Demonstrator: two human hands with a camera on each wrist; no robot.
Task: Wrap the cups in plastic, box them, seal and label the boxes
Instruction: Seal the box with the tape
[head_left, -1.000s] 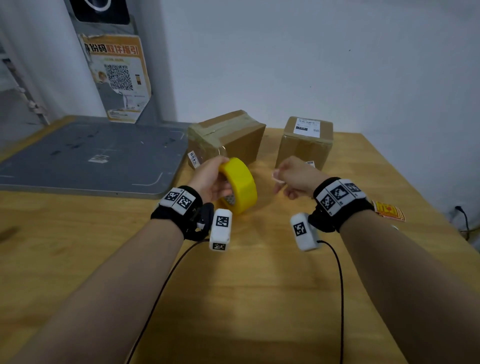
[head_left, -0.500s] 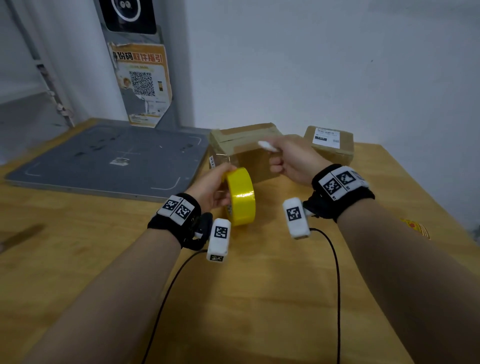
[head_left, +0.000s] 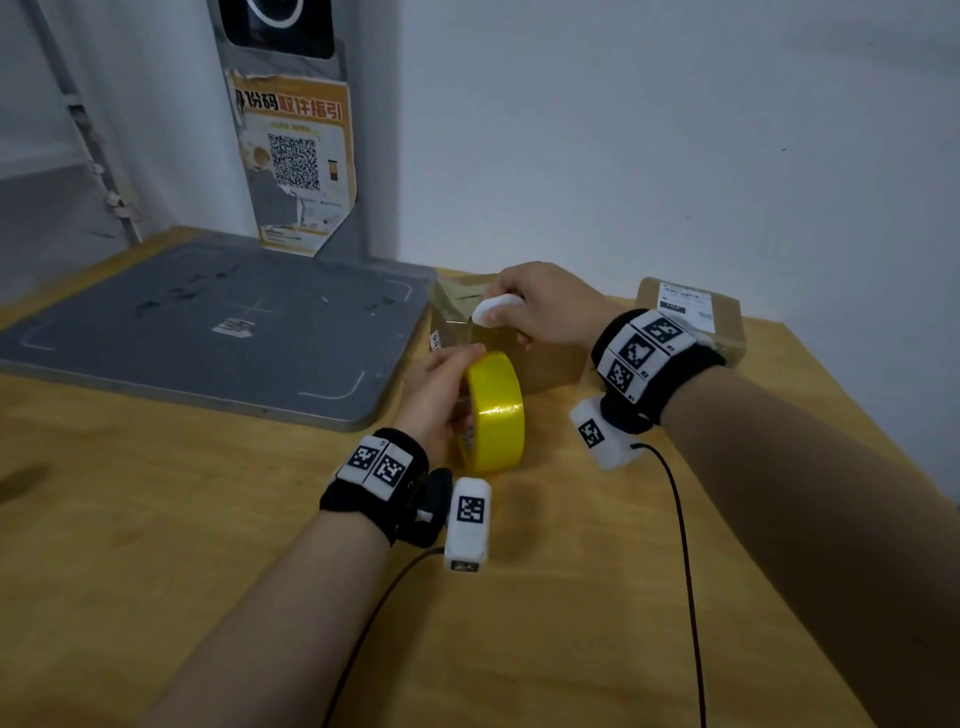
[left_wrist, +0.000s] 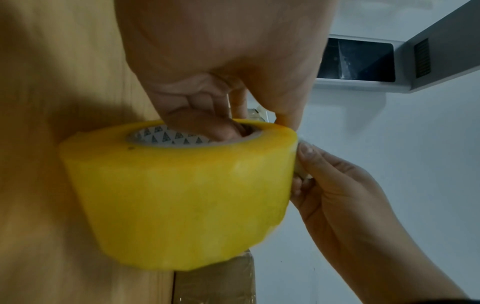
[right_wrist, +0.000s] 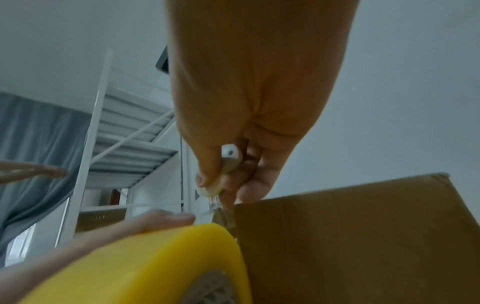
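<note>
The boxes stand at the far side of the wooden table (head_left: 182, 545), and left to right the scene runs as follows. Farthest left lies a grey mat (head_left: 208, 327) on the table, with a poster bearing a QR code (head_left: 296, 161) on the grey post behind it. Just right of the mat's near corner, the left hand (head_left: 436, 395) holds a yellow tape roll (head_left: 493, 410) upright on its edge; in the left wrist view its fingers (left_wrist: 207, 125) are curled into the roll's core with the thumb on the outer face, so the hand is grasping the roll. The roll is near the front face of the taped box (head_left: 550, 358), a brown carton with clear tape across its top. Above that box and just beyond the roll, the right hand (head_left: 545, 312) is clenched around a small white cutter (head_left: 496, 309), thumb pressed along its body; in the right wrist view the cutter's end (right_wrist: 230, 153) shows between thumb and fingers. The cutter's tip is close to the top of the roll; whether it touches tape cannot be told. A thin strip of clear tape appears to stretch from the roll toward the box corner in the right wrist view. Farther right, well apart from the hands, sits the labelled box (head_left: 691, 322), a smaller carton with a white label on its top. Both wrists carry black bands with square markers and small white camera units.
</note>
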